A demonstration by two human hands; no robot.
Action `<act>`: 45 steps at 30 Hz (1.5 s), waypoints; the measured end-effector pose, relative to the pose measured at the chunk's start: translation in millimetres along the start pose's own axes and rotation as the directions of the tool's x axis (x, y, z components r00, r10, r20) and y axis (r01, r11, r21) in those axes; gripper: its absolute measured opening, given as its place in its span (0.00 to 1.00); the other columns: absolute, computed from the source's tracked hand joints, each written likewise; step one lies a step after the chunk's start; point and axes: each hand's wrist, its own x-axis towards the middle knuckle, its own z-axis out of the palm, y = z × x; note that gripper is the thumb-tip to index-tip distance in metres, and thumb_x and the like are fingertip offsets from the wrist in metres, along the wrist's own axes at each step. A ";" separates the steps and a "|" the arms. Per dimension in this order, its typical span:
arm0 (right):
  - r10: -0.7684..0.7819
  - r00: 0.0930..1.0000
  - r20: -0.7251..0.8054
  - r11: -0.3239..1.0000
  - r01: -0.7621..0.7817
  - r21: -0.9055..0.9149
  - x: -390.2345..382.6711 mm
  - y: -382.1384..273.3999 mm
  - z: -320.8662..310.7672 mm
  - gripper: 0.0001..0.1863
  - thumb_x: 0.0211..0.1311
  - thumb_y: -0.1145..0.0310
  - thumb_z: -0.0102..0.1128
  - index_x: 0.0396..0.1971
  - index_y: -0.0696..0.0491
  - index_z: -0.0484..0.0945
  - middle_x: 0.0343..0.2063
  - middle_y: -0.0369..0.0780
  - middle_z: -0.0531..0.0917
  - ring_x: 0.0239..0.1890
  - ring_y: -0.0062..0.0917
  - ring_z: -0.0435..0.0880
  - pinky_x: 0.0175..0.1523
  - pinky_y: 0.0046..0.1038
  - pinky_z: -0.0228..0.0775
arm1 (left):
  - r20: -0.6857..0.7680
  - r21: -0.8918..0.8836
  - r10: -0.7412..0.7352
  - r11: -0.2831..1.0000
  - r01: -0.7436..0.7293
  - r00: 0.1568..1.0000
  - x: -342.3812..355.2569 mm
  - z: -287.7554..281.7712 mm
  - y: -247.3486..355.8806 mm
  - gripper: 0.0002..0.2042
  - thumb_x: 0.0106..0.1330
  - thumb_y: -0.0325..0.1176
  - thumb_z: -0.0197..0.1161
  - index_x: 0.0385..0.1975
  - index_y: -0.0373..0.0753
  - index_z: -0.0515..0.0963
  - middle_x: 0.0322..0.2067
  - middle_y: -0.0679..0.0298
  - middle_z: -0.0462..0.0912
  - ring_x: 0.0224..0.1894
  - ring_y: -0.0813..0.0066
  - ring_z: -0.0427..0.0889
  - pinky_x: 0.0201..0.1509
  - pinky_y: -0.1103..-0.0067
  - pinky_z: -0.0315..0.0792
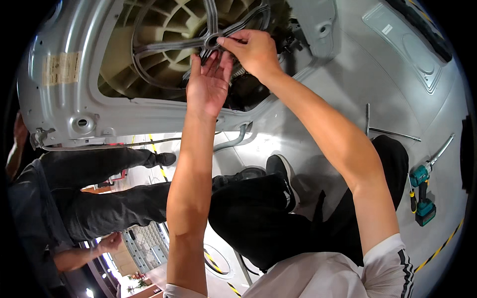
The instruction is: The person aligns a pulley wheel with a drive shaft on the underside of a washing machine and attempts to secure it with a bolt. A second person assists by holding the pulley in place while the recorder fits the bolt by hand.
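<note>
A spoked metal pulley wheel [174,46] sits in the opening of a grey appliance cabinet [107,111], in front of a ribbed, yellowish plastic drum housing [184,20]. My right hand [256,52] is closed at the wheel's hub [212,41], thumb and forefinger pinched against its right side. Anything small between those fingertips is hidden. My left hand [208,87] is just below the hub, palm facing up toward me. Its fingers are apart and reach up on either side of a lower spoke, close to the metal; contact is hard to make out.
A removed grey panel [405,44] lies on the floor at upper right. To the right are a metal T-handle wrench [395,133], a teal cordless impact driver [422,191] and a yellow-black screwdriver [413,201]. At left stands another person in dark trousers [114,203]. A grey hose [231,141] hangs below the cabinet.
</note>
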 end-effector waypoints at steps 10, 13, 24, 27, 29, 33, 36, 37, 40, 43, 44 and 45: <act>-0.108 0.993 -0.055 0.993 0.106 -0.049 5.3 7.8 0.2 0.18 0.49 0.56 0.68 0.29 0.57 0.83 0.24 0.42 0.84 0.26 0.29 0.84 0.34 0.25 0.73 | 0.362 0.859 0.536 0.127 -0.496 0.763 -22.7 -17.4 4.9 0.13 0.60 0.34 0.65 0.36 0.30 0.75 0.31 0.61 0.78 0.31 0.76 0.78 0.33 0.80 0.75; -0.136 0.988 -0.079 0.990 0.133 -0.040 3.7 6.2 0.6 0.18 0.48 0.56 0.69 0.29 0.57 0.83 0.23 0.43 0.84 0.26 0.30 0.84 0.34 0.27 0.73 | 0.586 0.799 0.599 -0.315 -0.513 0.545 -8.6 -20.2 0.0 0.15 0.54 0.33 0.69 0.37 0.33 0.74 0.31 0.60 0.78 0.33 0.70 0.78 0.38 0.75 0.73; -0.180 0.981 -0.072 0.983 0.179 -0.028 3.1 11.3 5.8 0.16 0.52 0.57 0.67 0.27 0.58 0.82 0.16 0.42 0.79 0.19 0.25 0.77 0.28 0.26 0.67 | 0.709 0.685 0.624 -0.500 -0.530 0.328 12.6 -24.6 3.2 0.12 0.50 0.33 0.71 0.31 0.37 0.78 0.31 0.60 0.78 0.34 0.63 0.78 0.39 0.71 0.70; -0.198 0.974 -0.111 0.978 0.204 0.046 2.8 14.3 9.4 0.16 0.51 0.58 0.67 0.26 0.58 0.82 0.16 0.44 0.79 0.18 0.28 0.78 0.27 0.27 0.67 | 0.697 0.684 0.645 -0.464 -0.564 0.314 9.4 -21.9 2.6 0.11 0.50 0.32 0.71 0.30 0.37 0.78 0.29 0.61 0.78 0.33 0.63 0.78 0.37 0.72 0.70; -0.147 0.985 -0.086 0.985 0.154 0.076 -1.8 8.4 14.3 0.16 0.51 0.58 0.67 0.26 0.59 0.82 0.16 0.44 0.79 0.18 0.27 0.78 0.27 0.27 0.67 | 0.695 0.696 0.640 -0.485 -0.530 0.327 4.5 -25.7 8.3 0.10 0.50 0.30 0.70 0.29 0.36 0.77 0.29 0.62 0.77 0.32 0.63 0.77 0.35 0.72 0.70; -0.131 0.989 -0.075 0.991 0.133 0.022 4.3 14.7 1.0 0.17 0.51 0.58 0.67 0.27 0.59 0.82 0.17 0.44 0.79 0.18 0.25 0.76 0.27 0.26 0.67 | 0.675 0.707 0.642 -0.423 -0.567 0.363 15.3 -17.9 -0.1 0.11 0.50 0.33 0.71 0.29 0.36 0.79 0.28 0.60 0.79 0.32 0.63 0.78 0.36 0.73 0.70; -0.122 0.991 -0.053 0.989 0.125 0.077 2.7 16.2 0.2 0.17 0.51 0.58 0.67 0.27 0.60 0.82 0.17 0.43 0.80 0.18 0.23 0.75 0.27 0.26 0.66 | 0.671 0.714 0.633 -0.414 -0.565 0.385 2.7 -15.2 1.3 0.11 0.51 0.33 0.71 0.30 0.36 0.79 0.29 0.60 0.79 0.32 0.63 0.78 0.37 0.73 0.70; -0.129 0.990 -0.053 0.986 0.133 0.102 1.5 19.4 -0.5 0.17 0.52 0.58 0.67 0.27 0.60 0.82 0.17 0.42 0.80 0.19 0.22 0.75 0.27 0.25 0.66 | 0.669 0.718 0.625 -0.402 -0.569 0.403 -0.9 -16.1 -0.6 0.11 0.51 0.32 0.71 0.30 0.35 0.79 0.30 0.59 0.79 0.33 0.63 0.78 0.37 0.73 0.70; -0.131 0.991 -0.032 0.980 0.134 0.148 -5.7 23.0 -10.2 0.17 0.52 0.59 0.66 0.28 0.61 0.81 0.19 0.41 0.81 0.20 0.19 0.75 0.28 0.24 0.66 | 0.662 0.728 0.596 -0.364 -0.581 0.455 -10.8 -20.2 -7.7 0.11 0.52 0.32 0.70 0.32 0.34 0.78 0.31 0.59 0.80 0.34 0.64 0.78 0.39 0.73 0.70; -0.079 0.996 -0.033 0.987 0.083 0.138 -21.6 26.7 -22.8 0.16 0.53 0.61 0.66 0.29 0.61 0.81 0.20 0.40 0.82 0.22 0.17 0.75 0.29 0.23 0.66 | 0.659 0.732 0.564 -0.328 -0.597 0.497 -20.6 -20.1 -14.2 0.12 0.53 0.32 0.69 0.33 0.33 0.78 0.32 0.58 0.80 0.35 0.65 0.79 0.41 0.74 0.70; -0.052 0.998 -0.039 0.990 0.057 0.129 -27.2 28.2 -25.9 0.16 0.54 0.61 0.66 0.30 0.61 0.81 0.20 0.40 0.82 0.22 0.17 0.74 0.29 0.22 0.66 | 0.659 0.733 0.552 -0.317 -0.602 0.511 -23.5 -19.6 -16.3 0.12 0.54 0.31 0.69 0.34 0.33 0.78 0.32 0.58 0.80 0.35 0.65 0.79 0.41 0.74 0.70; -0.012 1.000 -0.025 0.993 0.015 0.114 -34.7 27.3 -28.6 0.16 0.54 0.61 0.65 0.30 0.61 0.81 0.20 0.41 0.82 0.22 0.17 0.74 0.29 0.22 0.66 | 0.656 0.737 0.538 -0.304 -0.604 0.530 -26.8 -21.4 -19.9 0.12 0.54 0.31 0.68 0.34 0.33 0.77 0.33 0.58 0.80 0.35 0.65 0.79 0.42 0.74 0.70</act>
